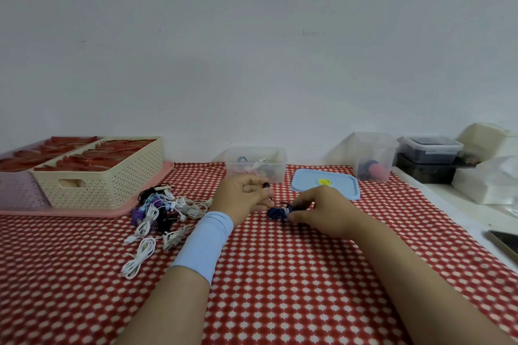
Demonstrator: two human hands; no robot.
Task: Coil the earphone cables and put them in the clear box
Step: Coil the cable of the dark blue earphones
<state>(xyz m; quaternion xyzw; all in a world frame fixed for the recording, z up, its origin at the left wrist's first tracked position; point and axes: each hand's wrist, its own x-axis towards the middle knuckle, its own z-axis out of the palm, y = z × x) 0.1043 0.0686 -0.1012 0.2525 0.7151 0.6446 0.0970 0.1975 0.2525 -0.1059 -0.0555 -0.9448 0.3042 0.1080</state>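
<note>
Right hand (pixel 322 211) pinches dark blue earphone coil (pixel 276 213) on worktop (pixel 280 274) just in front of clear box (pixel 256 154), so loops don't spring apart. Left hand (pixel 242 196) grips its earbud end (pixel 265 185), probably for the last wrap. Uncoiled earphone pile (pixel 159 213) sits front-left of box.

On the bench (pixel 280 274) we find the box (pixel 255 161), its lid (pixel 308 185) just right, the cable coil (pixel 276 213) before it, the earphone pile (pixel 157 213) left, a basket (pixel 112 187) behind that.

Left hand (pixel 243 196), right hand (pixel 322 211), fingers curled.
</note>
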